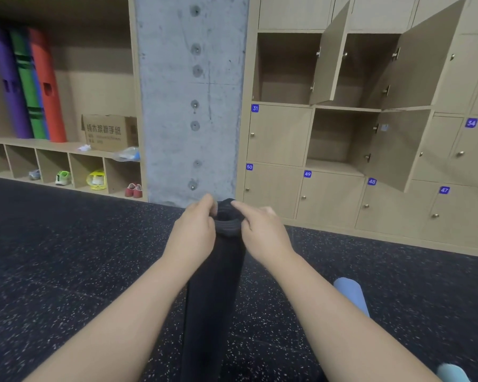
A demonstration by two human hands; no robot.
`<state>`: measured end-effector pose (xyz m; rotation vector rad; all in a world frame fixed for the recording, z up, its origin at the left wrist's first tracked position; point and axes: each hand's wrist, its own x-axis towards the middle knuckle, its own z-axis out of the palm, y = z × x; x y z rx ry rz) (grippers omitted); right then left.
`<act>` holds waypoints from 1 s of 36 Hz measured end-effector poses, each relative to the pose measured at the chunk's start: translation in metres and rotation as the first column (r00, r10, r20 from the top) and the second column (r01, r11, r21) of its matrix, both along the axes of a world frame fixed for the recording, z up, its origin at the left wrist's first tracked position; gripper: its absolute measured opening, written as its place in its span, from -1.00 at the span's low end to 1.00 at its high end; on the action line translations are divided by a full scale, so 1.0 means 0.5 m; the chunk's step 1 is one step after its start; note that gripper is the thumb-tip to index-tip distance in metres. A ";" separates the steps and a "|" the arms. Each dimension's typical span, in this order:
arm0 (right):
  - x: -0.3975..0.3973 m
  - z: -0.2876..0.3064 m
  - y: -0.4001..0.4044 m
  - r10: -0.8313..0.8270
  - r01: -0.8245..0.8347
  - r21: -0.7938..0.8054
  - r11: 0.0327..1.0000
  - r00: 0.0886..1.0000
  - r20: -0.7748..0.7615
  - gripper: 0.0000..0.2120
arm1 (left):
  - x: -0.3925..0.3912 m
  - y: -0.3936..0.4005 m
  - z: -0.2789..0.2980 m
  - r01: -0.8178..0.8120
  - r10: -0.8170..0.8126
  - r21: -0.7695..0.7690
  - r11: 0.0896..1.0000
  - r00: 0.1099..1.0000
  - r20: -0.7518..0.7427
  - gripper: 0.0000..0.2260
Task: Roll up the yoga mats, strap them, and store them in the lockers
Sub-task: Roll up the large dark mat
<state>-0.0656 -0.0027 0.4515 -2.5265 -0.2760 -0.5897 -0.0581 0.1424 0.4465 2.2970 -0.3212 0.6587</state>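
A black rolled yoga mat [218, 293] stands roughly upright in front of me, its open top end showing at centre. My left hand [195, 230] grips the left side of that top end, fingers pinched at the rim. My right hand [262, 230] holds the right side, index finger stretched over the rim. A light blue rolled mat [352, 295] lies on the floor to the right, partly hidden by my right forearm. Wooden lockers fill the right wall; three stand with doors swung open, the lowest [334, 139] beside number 48.
A grey concrete pillar [193, 100] rises straight ahead. On the left shelf lean purple [9, 86], green [28, 86] and red [49, 86] rolled mats beside a cardboard box [108, 132]. Shoes sit in cubbies below. The floor is dark speckled rubber [66, 257].
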 end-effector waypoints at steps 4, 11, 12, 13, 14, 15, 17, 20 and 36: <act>0.000 0.002 -0.001 -0.027 0.027 0.004 1.000 0.999 -0.017 -0.50 | 0.010 0.017 -0.010 0.070 -0.069 -0.009 0.998 0.997 0.040 -0.60; 0.000 0.006 0.003 -0.074 0.078 0.050 0.996 0.994 -0.078 -0.53 | 0.020 0.028 -0.020 0.060 -0.061 0.127 0.990 0.998 -0.002 -0.47; 0.001 0.006 0.002 -0.085 0.090 0.067 0.994 0.993 -0.087 -0.53 | 0.020 0.029 -0.023 0.063 -0.063 0.131 0.989 0.998 0.000 -0.47; 0.002 0.007 0.001 -0.093 0.100 0.079 0.992 0.991 -0.093 -0.55 | 0.020 0.030 -0.026 0.064 -0.066 0.129 0.990 0.998 0.004 -0.46; 0.002 0.006 0.001 -0.098 0.106 0.087 0.990 0.990 -0.099 -0.56 | 0.022 0.032 -0.031 0.065 -0.067 0.118 0.991 0.998 0.010 -0.45; 0.001 0.005 0.000 -0.101 0.110 0.094 0.989 0.990 -0.103 -0.58 | 0.024 0.034 -0.036 0.064 -0.066 0.102 0.993 0.998 0.017 -0.44; 0.003 0.003 -0.001 -0.105 0.116 0.112 0.987 0.989 -0.104 -0.58 | 0.029 0.039 -0.045 0.053 -0.054 0.061 0.997 0.998 0.017 -0.42; 0.007 0.005 -0.004 -0.107 0.122 0.121 0.985 0.986 -0.125 -0.56 | 0.032 0.045 -0.046 0.058 -0.057 0.029 0.998 0.998 -0.019 -0.39; 0.017 0.033 0.022 -0.013 0.080 0.227 0.971 0.959 -0.284 -0.51 | 0.059 0.043 -0.019 0.044 -0.063 -0.129 0.991 0.988 -0.144 -0.52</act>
